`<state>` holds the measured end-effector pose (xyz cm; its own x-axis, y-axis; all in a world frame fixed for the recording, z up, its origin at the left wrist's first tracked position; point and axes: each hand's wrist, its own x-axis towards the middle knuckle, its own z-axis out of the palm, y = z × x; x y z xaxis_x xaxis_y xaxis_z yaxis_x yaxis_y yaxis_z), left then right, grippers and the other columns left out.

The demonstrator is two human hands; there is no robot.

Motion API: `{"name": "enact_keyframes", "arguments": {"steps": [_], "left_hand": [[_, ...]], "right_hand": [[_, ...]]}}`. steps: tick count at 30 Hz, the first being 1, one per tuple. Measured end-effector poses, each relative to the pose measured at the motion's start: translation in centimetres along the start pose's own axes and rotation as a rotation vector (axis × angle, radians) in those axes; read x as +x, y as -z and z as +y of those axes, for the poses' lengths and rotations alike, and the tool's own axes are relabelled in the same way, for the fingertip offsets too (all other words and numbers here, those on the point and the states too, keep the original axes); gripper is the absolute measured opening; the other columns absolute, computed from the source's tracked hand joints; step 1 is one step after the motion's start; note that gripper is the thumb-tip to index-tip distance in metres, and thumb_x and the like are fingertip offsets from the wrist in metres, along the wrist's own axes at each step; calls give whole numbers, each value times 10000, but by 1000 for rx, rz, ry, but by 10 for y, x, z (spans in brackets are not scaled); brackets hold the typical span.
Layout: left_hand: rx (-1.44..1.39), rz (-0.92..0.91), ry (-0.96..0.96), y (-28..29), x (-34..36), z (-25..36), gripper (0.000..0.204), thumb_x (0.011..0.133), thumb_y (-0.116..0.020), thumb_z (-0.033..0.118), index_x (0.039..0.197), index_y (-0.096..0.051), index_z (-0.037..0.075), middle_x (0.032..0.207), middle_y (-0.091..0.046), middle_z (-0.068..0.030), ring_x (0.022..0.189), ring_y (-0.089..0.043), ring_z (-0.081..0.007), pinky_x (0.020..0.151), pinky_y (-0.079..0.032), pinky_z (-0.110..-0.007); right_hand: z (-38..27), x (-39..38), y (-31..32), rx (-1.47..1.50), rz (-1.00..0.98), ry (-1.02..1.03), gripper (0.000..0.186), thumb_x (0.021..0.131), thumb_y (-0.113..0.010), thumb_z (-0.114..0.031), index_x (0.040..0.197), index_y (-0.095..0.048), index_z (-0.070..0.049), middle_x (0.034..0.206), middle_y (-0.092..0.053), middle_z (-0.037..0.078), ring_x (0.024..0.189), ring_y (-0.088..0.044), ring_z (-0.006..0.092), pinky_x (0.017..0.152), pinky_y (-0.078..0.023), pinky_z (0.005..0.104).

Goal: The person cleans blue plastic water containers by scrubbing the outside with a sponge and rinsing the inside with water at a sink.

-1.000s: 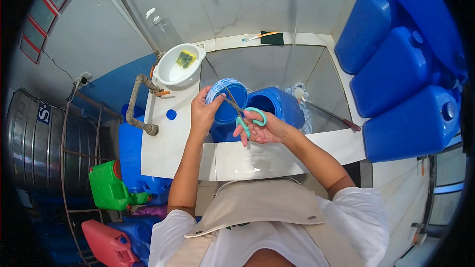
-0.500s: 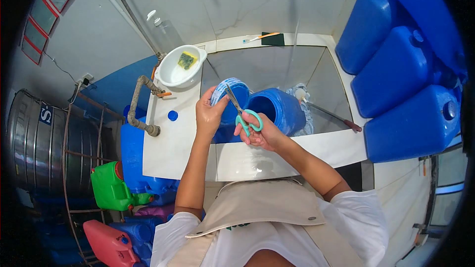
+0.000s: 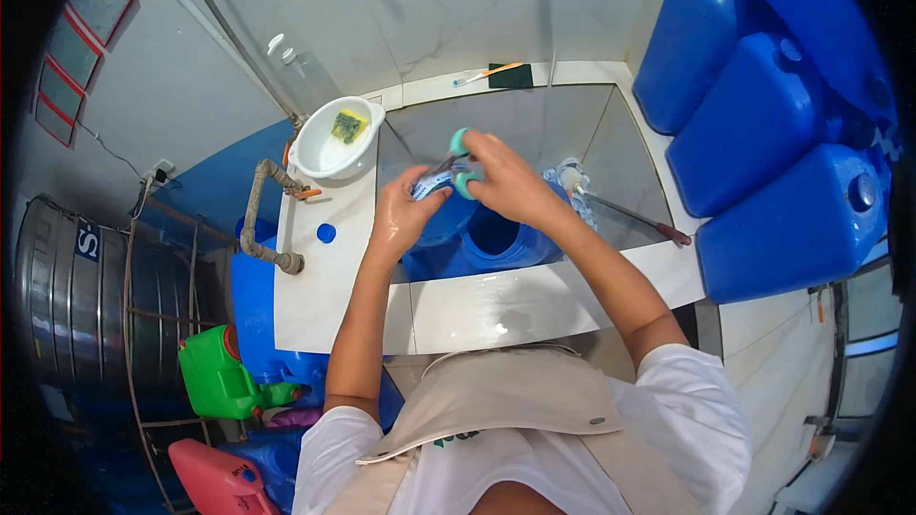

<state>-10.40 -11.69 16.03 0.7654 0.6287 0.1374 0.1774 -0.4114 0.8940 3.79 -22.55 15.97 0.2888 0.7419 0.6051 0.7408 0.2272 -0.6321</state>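
My left hand [image 3: 397, 217] pinches a roll of blue-and-white printed strip [image 3: 434, 183] above the sink [image 3: 611, 124]. In my right hand [image 3: 511, 177] are scissors [image 3: 465, 181] with teal handles, the finger loops spread apart. Their blades reach to the strip by my left fingers; the tips are partly hidden. Directly below both hands, a blue container [image 3: 515, 246] with a wide dark mouth stands in the sink, next to another blue container [image 3: 434, 253] partly covered by my hands.
A white basin [image 3: 303, 154] holding a sponge [image 3: 348, 127] sits on the left ledge near a pipe tap [image 3: 258, 205] and a blue cap [image 3: 325, 233]. A long-handled mop [image 3: 630, 216] leans in the sink. Large blue jugs [image 3: 744, 124] line the right side.
My right hand has moved up and turned, bringing the scissors across the strip with their handles opened. The strip has tilted flatter in my left hand.
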Motion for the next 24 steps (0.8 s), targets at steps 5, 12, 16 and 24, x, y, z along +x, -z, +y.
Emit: {"name": "enact_keyframes", "arguments": {"steps": [5, 12, 16, 24], "left_hand": [[-208, -143, 29, 9, 6, -8, 237, 753, -668, 65, 971, -608, -6, 755, -599, -22, 685, -517, -70, 607, -432, -221], [-54, -73, -13, 7, 13, -1, 298, 745, -683, 137, 986, -601, -19, 755, -605, -42, 683, -527, -85, 606, -435, -231], [120, -55, -72, 0, 16, 0, 334, 737, -702, 123, 1023, -595, -14, 830, -610, -19, 734, -535, -73, 645, -436, -220], [-325, 38, -80, 16, 6, -59, 225, 775, -684, 77, 936, -535, 25, 852, -560, 0, 761, -510, -64, 658, -419, -192]], "right_hand": [[-8, 11, 5, -58, -202, 118, 257, 675, -612, -15, 896, -481, -33, 846, -561, 137, 857, -537, 348, 730, -436, 434], [-8, 15, 0, -80, -76, 99, 253, 662, -604, 24, 883, -492, -27, 833, -573, 149, 839, -554, 353, 706, -449, 427], [30, 28, -11, 73, 80, -136, 243, 693, -613, -19, 913, -510, -11, 838, -598, 174, 808, -575, 374, 684, -460, 424], [127, 80, -46, -131, 296, -522, 252, 741, -625, -132, 933, -522, -4, 865, -610, 231, 841, -583, 412, 706, -456, 472]]}}
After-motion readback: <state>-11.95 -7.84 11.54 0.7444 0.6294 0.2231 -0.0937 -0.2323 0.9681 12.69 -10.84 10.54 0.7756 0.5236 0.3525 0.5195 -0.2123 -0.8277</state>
